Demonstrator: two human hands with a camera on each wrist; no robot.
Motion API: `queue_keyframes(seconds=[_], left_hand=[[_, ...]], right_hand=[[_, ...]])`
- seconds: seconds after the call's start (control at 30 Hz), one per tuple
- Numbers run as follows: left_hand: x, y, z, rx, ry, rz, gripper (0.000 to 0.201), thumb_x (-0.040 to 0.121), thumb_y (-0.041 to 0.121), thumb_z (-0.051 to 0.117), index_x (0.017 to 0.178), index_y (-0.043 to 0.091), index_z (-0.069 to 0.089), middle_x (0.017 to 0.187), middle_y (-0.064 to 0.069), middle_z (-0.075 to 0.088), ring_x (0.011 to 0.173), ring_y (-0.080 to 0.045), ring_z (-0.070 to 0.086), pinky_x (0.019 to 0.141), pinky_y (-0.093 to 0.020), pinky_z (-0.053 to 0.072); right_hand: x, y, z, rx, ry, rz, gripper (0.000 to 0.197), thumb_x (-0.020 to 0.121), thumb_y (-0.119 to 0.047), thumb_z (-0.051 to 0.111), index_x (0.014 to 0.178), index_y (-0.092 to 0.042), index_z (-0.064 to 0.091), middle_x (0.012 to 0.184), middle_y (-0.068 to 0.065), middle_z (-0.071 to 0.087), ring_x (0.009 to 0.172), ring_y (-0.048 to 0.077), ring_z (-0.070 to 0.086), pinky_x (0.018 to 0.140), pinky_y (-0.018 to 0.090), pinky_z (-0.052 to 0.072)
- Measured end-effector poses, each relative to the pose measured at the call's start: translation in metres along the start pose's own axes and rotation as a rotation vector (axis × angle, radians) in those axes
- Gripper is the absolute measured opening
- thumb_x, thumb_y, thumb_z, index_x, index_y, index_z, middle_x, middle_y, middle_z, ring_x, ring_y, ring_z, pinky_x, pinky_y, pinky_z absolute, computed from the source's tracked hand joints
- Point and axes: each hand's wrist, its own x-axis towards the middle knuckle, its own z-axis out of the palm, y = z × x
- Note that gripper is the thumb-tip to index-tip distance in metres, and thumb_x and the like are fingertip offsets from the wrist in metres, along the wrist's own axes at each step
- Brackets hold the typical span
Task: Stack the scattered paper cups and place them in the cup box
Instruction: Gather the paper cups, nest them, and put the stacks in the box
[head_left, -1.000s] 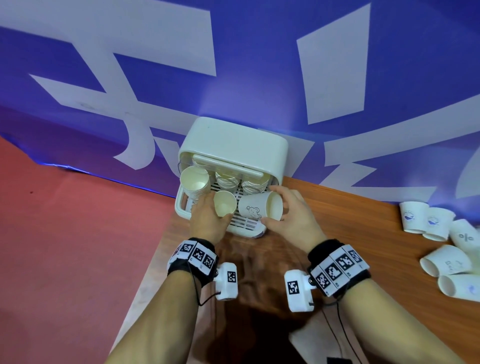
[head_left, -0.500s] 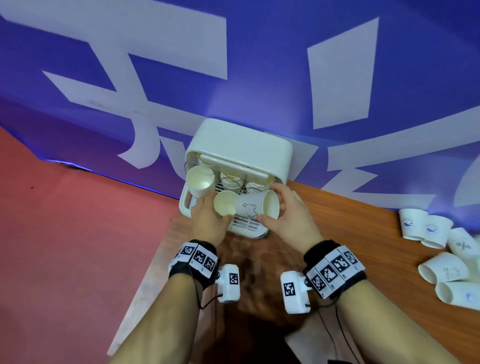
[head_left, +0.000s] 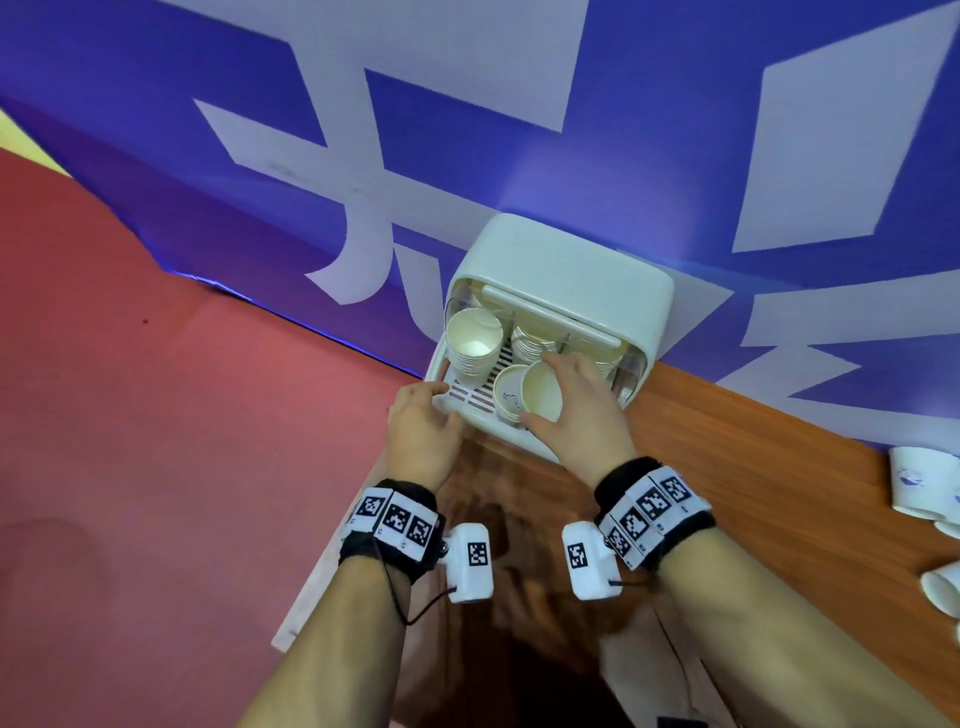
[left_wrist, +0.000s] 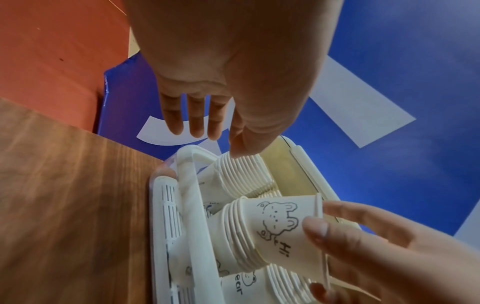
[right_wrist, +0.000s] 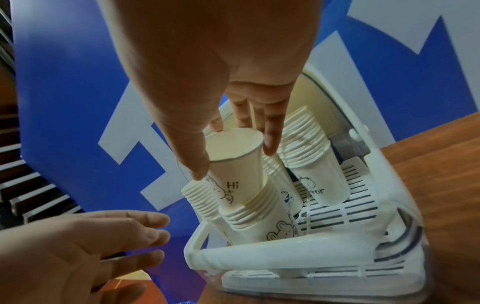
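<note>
Right hand (head_left: 571, 410) pinching rim of bear-print cup (right_wrist: 235, 162), seating it into front stack (right_wrist: 255, 224) inside cup box (head_left: 566, 270) at tabletop's far left corner. Left hand (head_left: 423, 426) relaxed, holding nothing, near box's front-left edge, possibly steadying it; contact unclear.

The white plastic cup box (head_left: 558, 291) stood at the far left corner of the brown wooden tabletop (head_left: 769, 483), against the blue and white banner (head_left: 519, 130) behind it. Inside it, stacks of white paper cups (head_left: 475, 345) stood side by side in a back row, with one more stack in front. The right hand (head_left: 576, 410) held the bear-printed white paper cup (right_wrist: 233, 162) in the top of that front stack (right_wrist: 259, 222). The left hand (head_left: 421, 431) lay at the box's front left corner. More loose white paper cups (head_left: 914, 486) lay well apart on the tabletop, far right
</note>
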Motion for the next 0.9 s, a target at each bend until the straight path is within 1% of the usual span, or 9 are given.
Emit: queue_keyframes(seconds=[0.13, 0.2, 0.27, 0.37, 0.47, 0.53, 0.6, 0.77, 0.9], left_hand=[[-0.001, 0.000, -0.002, -0.001, -0.018, -0.020, 0.034, 0.083, 0.016, 0.064, 0.117, 0.015, 0.064, 0.119, -0.007, 0.056, 0.113, -0.026, 0.051, 0.102, -0.041, 0.041], [-0.002, 0.001, -0.003, -0.012, -0.024, -0.024, 0.036, 0.082, 0.014, 0.063, 0.118, 0.014, 0.064, 0.119, -0.007, 0.056, 0.113, -0.025, 0.051, 0.101, -0.038, 0.041], [-0.001, 0.001, -0.003, -0.013, -0.026, -0.025, 0.036, 0.082, 0.013, 0.064, 0.118, 0.013, 0.064, 0.119, -0.007, 0.056, 0.113, -0.024, 0.052, 0.101, -0.036, 0.041], [0.000, 0.001, -0.003, -0.014, -0.031, -0.017, 0.037, 0.081, 0.013, 0.064, 0.118, 0.014, 0.064, 0.119, -0.006, 0.056, 0.113, -0.024, 0.052, 0.100, -0.037, 0.042], [0.003, 0.000, -0.005, -0.026, -0.026, -0.018, 0.036, 0.081, 0.013, 0.063, 0.118, 0.016, 0.065, 0.119, -0.005, 0.056, 0.114, -0.023, 0.052, 0.101, -0.038, 0.041], [0.004, -0.001, -0.006, -0.030, -0.019, -0.020, 0.035, 0.082, 0.013, 0.063, 0.117, 0.016, 0.065, 0.118, -0.004, 0.056, 0.114, -0.022, 0.052, 0.102, -0.038, 0.041], [0.004, -0.001, -0.007, -0.031, -0.015, -0.023, 0.035, 0.081, 0.012, 0.064, 0.116, 0.016, 0.065, 0.117, -0.004, 0.057, 0.113, -0.023, 0.052, 0.102, -0.038, 0.041], [0.003, -0.004, -0.007, -0.035, -0.017, -0.036, 0.034, 0.081, 0.012, 0.064, 0.115, 0.016, 0.065, 0.117, -0.004, 0.057, 0.112, -0.023, 0.053, 0.101, -0.041, 0.042], [-0.002, -0.004, -0.008, -0.019, -0.029, -0.044, 0.035, 0.082, 0.011, 0.063, 0.117, 0.016, 0.064, 0.118, -0.003, 0.055, 0.113, -0.022, 0.052, 0.101, -0.040, 0.043]], right_hand=[[0.012, -0.002, 0.012, -0.029, -0.037, 0.005, 0.070, 0.082, -0.034, 0.074, 0.143, -0.021, 0.043, 0.139, 0.000, 0.045, 0.128, 0.023, 0.043, 0.107, 0.035, 0.037], [0.018, -0.002, 0.017, -0.042, -0.045, 0.001, 0.070, 0.082, -0.033, 0.074, 0.143, -0.020, 0.043, 0.142, 0.000, 0.045, 0.130, 0.025, 0.042, 0.109, 0.038, 0.036], [0.023, -0.002, 0.022, -0.051, -0.048, 0.004, 0.069, 0.081, -0.032, 0.075, 0.142, -0.020, 0.044, 0.142, 0.000, 0.046, 0.129, 0.025, 0.043, 0.109, 0.038, 0.037], [0.028, 0.000, 0.029, -0.057, -0.047, 0.011, 0.066, 0.080, -0.033, 0.076, 0.138, -0.021, 0.047, 0.140, -0.002, 0.048, 0.127, 0.025, 0.045, 0.107, 0.037, 0.038], [0.030, 0.001, 0.034, -0.062, -0.045, 0.026, 0.066, 0.079, -0.033, 0.078, 0.137, -0.021, 0.048, 0.140, -0.002, 0.049, 0.127, 0.024, 0.043, 0.107, 0.034, 0.034], [0.030, 0.001, 0.037, -0.073, -0.042, 0.035, 0.065, 0.079, -0.034, 0.078, 0.135, -0.022, 0.049, 0.139, -0.003, 0.050, 0.124, 0.024, 0.042, 0.104, 0.033, 0.033], [0.030, 0.003, 0.040, -0.083, -0.037, 0.040, 0.064, 0.078, -0.036, 0.079, 0.134, -0.023, 0.050, 0.137, -0.003, 0.051, 0.122, 0.024, 0.043, 0.102, 0.034, 0.035], [0.030, 0.005, 0.045, -0.102, -0.046, 0.059, 0.065, 0.078, -0.040, 0.078, 0.135, -0.025, 0.049, 0.137, -0.005, 0.051, 0.122, 0.024, 0.043, 0.102, 0.038, 0.037], [0.030, 0.006, 0.045, -0.106, -0.064, 0.070, 0.064, 0.079, -0.041, 0.077, 0.134, -0.026, 0.048, 0.136, -0.006, 0.050, 0.123, 0.023, 0.044, 0.103, 0.037, 0.037]])
